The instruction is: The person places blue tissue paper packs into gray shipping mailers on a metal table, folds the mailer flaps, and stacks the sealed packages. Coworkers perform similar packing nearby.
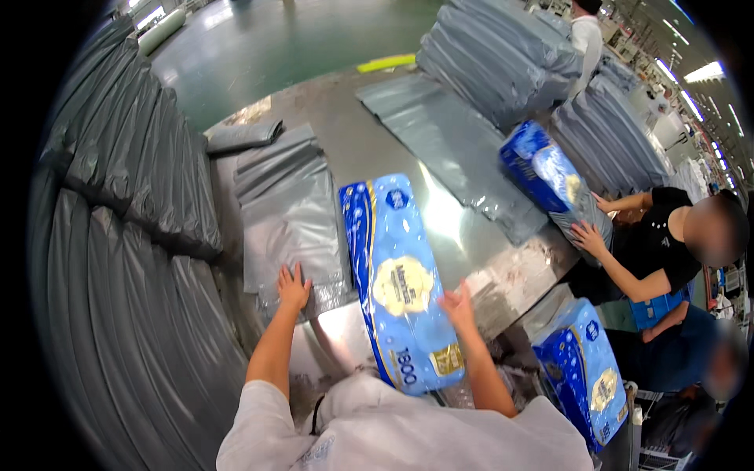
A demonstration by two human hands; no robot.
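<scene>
A long blue plastic-wrapped pack (416,243), bulging as if with paper rolls, lies on the metal table in front of me. To its left is a flat stack of grey plastic bags (287,208). My left hand (294,289) lies flat on the near end of that stack, fingers spread. My right hand (459,308) is at the right side of the blue pack, its fingers apart and slightly blurred. Whether it touches the wrapping I cannot tell. Neither hand holds anything.
Tall piles of folded grey bags (126,157) line the left. More grey bags (448,149) spread across the metal table (330,102). At right, a co-worker's hands (589,235) handle another blue pack (542,169) and grey plastic. A third blue pack (585,369) stands nearer me.
</scene>
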